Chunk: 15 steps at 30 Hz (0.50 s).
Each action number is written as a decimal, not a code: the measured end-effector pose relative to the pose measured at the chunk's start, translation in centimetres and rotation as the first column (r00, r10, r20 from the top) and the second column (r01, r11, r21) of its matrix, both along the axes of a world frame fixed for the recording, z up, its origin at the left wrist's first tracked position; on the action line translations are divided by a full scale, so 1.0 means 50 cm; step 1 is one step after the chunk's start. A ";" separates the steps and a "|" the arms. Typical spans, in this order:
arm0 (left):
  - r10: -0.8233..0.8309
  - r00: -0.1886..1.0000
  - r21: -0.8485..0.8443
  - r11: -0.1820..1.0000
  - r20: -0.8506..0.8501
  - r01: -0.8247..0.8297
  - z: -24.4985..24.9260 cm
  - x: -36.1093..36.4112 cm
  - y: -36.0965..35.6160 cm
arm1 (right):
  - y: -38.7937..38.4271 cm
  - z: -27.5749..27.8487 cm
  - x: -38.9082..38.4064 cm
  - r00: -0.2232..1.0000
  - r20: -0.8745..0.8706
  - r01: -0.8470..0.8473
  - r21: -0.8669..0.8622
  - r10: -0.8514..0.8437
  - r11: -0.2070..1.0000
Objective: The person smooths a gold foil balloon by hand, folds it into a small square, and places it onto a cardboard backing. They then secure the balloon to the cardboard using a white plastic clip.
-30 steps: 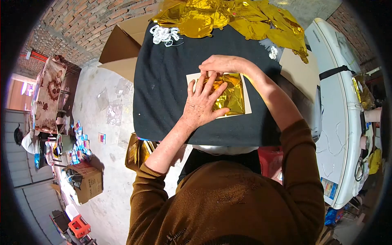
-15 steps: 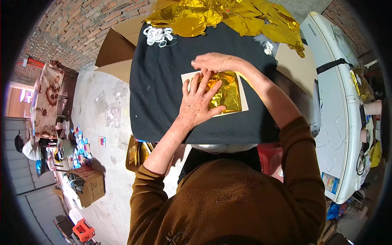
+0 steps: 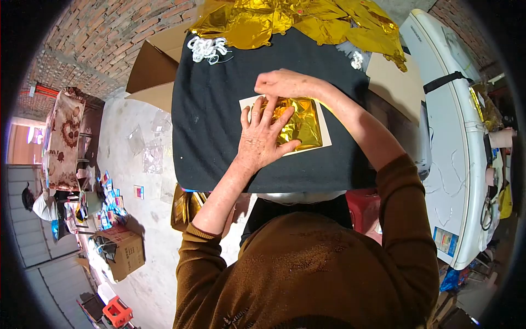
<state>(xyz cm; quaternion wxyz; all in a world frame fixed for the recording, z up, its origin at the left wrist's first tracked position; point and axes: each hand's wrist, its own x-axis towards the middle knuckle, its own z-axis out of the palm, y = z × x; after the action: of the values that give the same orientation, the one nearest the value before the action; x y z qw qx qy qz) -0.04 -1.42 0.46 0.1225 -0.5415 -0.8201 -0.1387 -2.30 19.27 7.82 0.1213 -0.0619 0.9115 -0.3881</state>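
On the black cloth of the table lies a cream card (image 3: 326,133) with a folded piece of shiny gold foil (image 3: 304,127) on top. My left hand (image 3: 259,138) rests flat over the left part of the foil, its fingers spread. Just beyond the card's far edge, my right hand (image 3: 286,84) reaches across from the right, close to my left fingertips. Its fingers curl inward, and what they hold, if anything, is hidden.
Spread gold foil (image 3: 252,28) covers the table's far end. White string (image 3: 208,50) lies at the far left, a smaller white bundle (image 3: 357,60) at the far right. An open cardboard box (image 3: 155,68) stands left; a white appliance (image 3: 446,181) stands right.
My right hand's fingers have curled in more near the card's far edge. My left hand keeps its place on the foil. The whole view has shifted slightly.
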 end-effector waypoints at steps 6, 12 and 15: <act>-0.003 1.000 -0.053 0.999 -0.017 0.002 0.004 0.000 -0.001 | -0.012 -0.003 -0.011 0.986 0.160 -0.052 0.093 0.037 0.994; 0.005 1.000 -0.066 0.998 -0.003 -0.005 0.004 -0.002 0.000 | -0.002 -0.006 0.003 0.981 -0.094 0.181 0.143 -0.168 0.973; 0.009 1.000 -0.078 0.997 -0.008 -0.009 0.003 -0.001 0.001 | 0.036 -0.039 0.036 0.897 -0.411 0.168 -0.026 -0.164 0.985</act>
<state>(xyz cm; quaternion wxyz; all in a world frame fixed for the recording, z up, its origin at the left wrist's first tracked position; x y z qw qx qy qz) -0.08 -1.36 0.63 0.1049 -0.5427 -0.8268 -0.1040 -0.52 21.06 5.88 -0.1064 -0.0635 0.9205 -0.3705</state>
